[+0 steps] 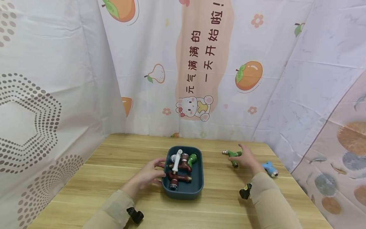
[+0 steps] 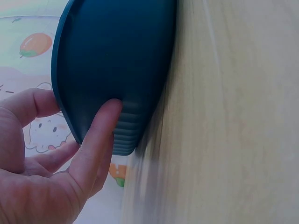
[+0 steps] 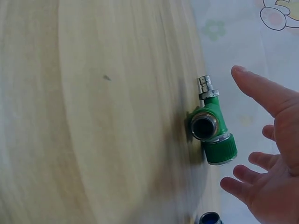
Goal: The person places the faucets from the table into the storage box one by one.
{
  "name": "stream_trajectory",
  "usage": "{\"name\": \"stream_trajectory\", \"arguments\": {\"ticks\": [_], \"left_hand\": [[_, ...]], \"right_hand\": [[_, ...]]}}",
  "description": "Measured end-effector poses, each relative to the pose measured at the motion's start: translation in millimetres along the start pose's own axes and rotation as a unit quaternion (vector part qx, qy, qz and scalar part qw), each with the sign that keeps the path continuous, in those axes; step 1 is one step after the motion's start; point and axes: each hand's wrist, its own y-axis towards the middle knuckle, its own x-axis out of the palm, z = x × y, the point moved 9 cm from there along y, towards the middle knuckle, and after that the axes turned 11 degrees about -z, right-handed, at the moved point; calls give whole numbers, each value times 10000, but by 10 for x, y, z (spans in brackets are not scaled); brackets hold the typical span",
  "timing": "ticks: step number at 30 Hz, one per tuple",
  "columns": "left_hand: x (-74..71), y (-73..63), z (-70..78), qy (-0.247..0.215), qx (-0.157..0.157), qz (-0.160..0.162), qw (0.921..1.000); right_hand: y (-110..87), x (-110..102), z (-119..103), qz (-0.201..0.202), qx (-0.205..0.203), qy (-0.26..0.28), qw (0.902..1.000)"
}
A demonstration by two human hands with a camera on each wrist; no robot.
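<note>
A dark blue-green plastic basin (image 1: 183,194) stands upright on the table. My left hand (image 1: 150,173) holds it by its left side, with a digit over the rim and a fingertip against the outer wall (image 2: 117,56). Inside lie a white tap (image 1: 177,161), dark red taps (image 1: 180,178) and a green-handled tap (image 1: 193,158). On the right, my right hand (image 1: 246,157) hovers with fingers spread beside another green tap (image 1: 233,154). The right wrist view shows that green tap (image 3: 215,119), with a silver nozzle, apart from the fingers.
A blue tap (image 1: 269,168) lies to the right of my right forearm. The wooden table (image 1: 120,168) ends at printed curtains (image 1: 148,105) at the back and both sides. A black wrist camera (image 1: 245,191) is strapped to the right sleeve.
</note>
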Motion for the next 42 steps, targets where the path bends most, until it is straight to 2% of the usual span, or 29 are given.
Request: {"name": "stream_trajectory", "arguments": {"ticks": [9, 26, 42], "left_hand": [[-16, 17, -17, -41, 2, 22, 10000], [-7, 20, -7, -52, 11, -4, 10000], [-5, 5, 3, -16, -6, 9, 10000]], "right_hand": [[-56, 57, -16, 47, -15, 49, 10000], [-34, 114, 192, -69, 509, 345, 9981], [39, 144, 158, 28, 466, -147, 9988]]}}
